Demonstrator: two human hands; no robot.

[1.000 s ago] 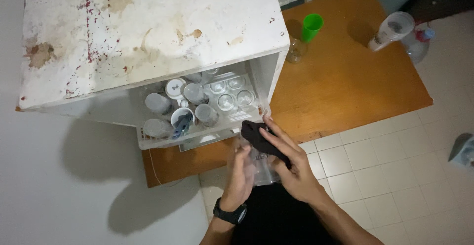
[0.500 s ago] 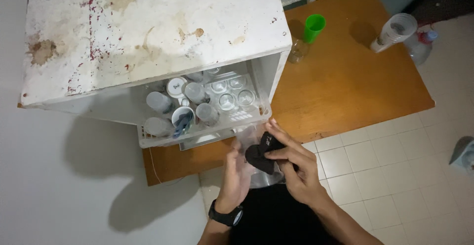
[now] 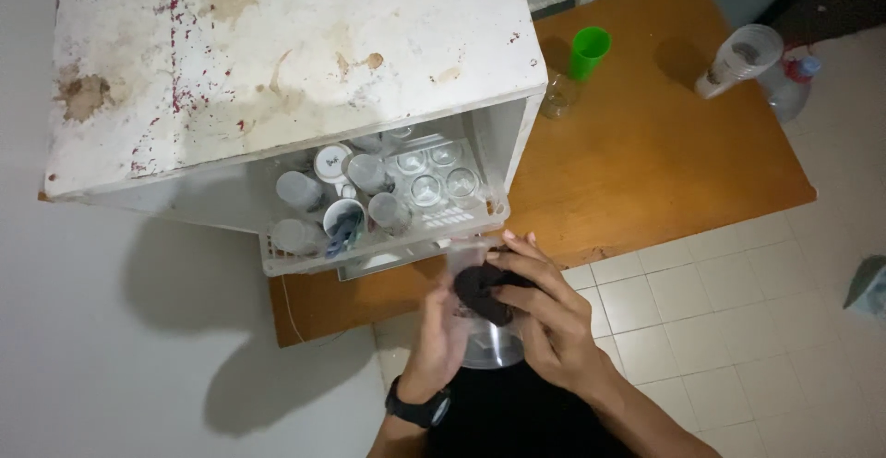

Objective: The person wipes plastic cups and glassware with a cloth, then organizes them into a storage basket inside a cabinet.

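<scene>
Dark cloth (image 3: 480,294) inside clear round cup (image 3: 484,343)

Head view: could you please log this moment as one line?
left hand: holds clear cup | right hand: presses dark cloth into cup | white rack: cups inside

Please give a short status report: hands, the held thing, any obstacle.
Left hand grips clear cup. Right hand presses dark cloth into it. White rack of cups close ahead, apart.

Left hand (image 3: 441,333) grips a clear cup (image 3: 487,343); right hand (image 3: 544,315) presses a dark cloth (image 3: 482,292) into it. Just beyond, a white rack (image 3: 277,262) of cups sits under a stained cabinet (image 3: 286,61). Green cup (image 3: 588,52) stands on the wooden surface (image 3: 646,153), far right.
</scene>
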